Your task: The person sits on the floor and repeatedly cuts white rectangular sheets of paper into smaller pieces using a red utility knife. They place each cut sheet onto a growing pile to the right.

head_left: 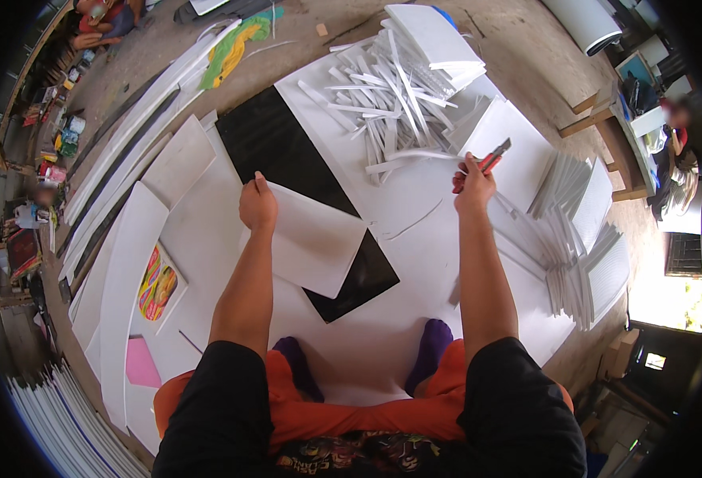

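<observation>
My left hand [258, 204] is closed on the edge of a white rectangular sheet [319, 239], which lies tilted over a long black strip of board [287, 139]. My right hand [474, 187] grips a red utility knife [492, 157], its blade pointing up and away to the right. A thin white strip [426, 154] reaches that hand from the left; whether the fingers pinch it I cannot tell. Beyond the hands lies a loose heap of white offcut strips [379, 99]. Under everything is a large white board [422, 279].
Stacks of white sheets stand at the far side [434, 40] and at the right [582, 271]. Long white panels [132, 239] lie at the left, with a green and yellow cloth [239, 48] beyond. A wooden bench [617, 143] stands right. Other people sit far left and right.
</observation>
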A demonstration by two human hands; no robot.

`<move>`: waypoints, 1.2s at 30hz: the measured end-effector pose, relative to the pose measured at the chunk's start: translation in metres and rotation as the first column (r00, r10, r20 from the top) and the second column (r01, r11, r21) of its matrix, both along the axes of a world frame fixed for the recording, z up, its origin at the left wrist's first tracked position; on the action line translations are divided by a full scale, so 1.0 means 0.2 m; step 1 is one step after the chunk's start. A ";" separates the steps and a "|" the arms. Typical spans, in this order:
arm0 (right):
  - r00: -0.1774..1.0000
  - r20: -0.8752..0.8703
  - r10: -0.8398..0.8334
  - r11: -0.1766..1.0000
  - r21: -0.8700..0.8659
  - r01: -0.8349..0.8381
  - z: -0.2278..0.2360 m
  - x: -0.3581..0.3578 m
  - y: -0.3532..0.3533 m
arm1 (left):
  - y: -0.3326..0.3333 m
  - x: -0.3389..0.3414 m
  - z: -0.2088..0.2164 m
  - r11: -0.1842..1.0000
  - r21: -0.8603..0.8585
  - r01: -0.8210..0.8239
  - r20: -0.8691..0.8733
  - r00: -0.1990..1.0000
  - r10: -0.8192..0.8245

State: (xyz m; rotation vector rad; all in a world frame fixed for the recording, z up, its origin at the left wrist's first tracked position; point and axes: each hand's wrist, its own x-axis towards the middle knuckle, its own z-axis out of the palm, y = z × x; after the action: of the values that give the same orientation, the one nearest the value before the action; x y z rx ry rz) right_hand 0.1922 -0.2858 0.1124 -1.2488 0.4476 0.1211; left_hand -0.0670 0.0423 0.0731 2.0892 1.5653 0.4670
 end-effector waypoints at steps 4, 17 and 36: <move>0.985 -0.172 0.024 0.984 0.178 0.007 -0.05 0.03 0.19 | -0.07 0.09 -0.01 0.973 -0.160 -0.166 -0.051 0.986 0.160; 0.774 -0.142 0.617 0.733 -0.256 -0.631 0.06 0.02 0.48 | -0.25 0.20 -0.06 0.876 -0.411 -0.252 0.169 0.923 0.345; 0.994 -0.103 -0.041 0.491 -0.868 -0.070 0.32 -0.37 -0.68 | -1.17 0.38 -0.14 0.665 -0.290 0.689 0.722 0.614 -0.320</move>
State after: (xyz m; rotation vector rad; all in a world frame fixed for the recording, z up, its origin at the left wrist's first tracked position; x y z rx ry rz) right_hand 0.1176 -0.4220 0.1773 -2.2910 0.6289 -0.0454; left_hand 0.0087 -0.1921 0.0459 1.5769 0.5240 0.3627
